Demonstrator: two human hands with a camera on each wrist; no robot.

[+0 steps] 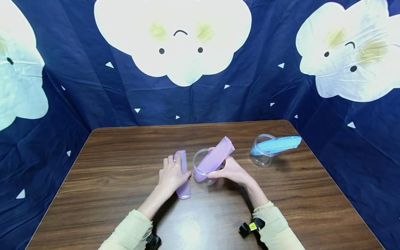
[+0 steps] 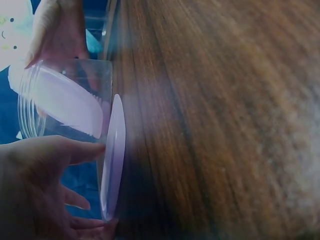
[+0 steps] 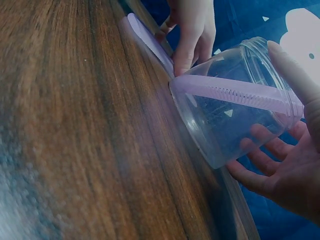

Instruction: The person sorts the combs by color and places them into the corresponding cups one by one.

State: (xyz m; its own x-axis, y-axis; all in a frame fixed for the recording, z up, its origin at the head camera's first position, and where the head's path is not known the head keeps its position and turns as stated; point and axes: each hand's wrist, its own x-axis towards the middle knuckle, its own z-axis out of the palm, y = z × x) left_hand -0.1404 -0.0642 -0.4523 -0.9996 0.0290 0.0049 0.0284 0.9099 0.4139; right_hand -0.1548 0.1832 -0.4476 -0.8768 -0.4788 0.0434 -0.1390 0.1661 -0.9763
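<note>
A purple comb (image 1: 184,189) lies flat on the table under my left hand (image 1: 171,175). The thumb is at one long edge and the other fingers reach the opposite side, pinching it. Just to the right stands a clear plastic jar (image 3: 215,145), upright on the tabletop. My right hand (image 1: 231,170) grips this jar from the right, thumb near the rim and fingers curled round the side. Inside it leans another purple comb (image 1: 215,156), slanting up to the right with its top end sticking out past the rim.
Farther right on the wooden table (image 1: 125,159), a second clear jar (image 1: 260,161) holds a light blue comb (image 1: 281,143) that tilts out over its rim to the right. A dark blue curtain (image 1: 187,107) with white clouds hangs behind the table and along both sides.
</note>
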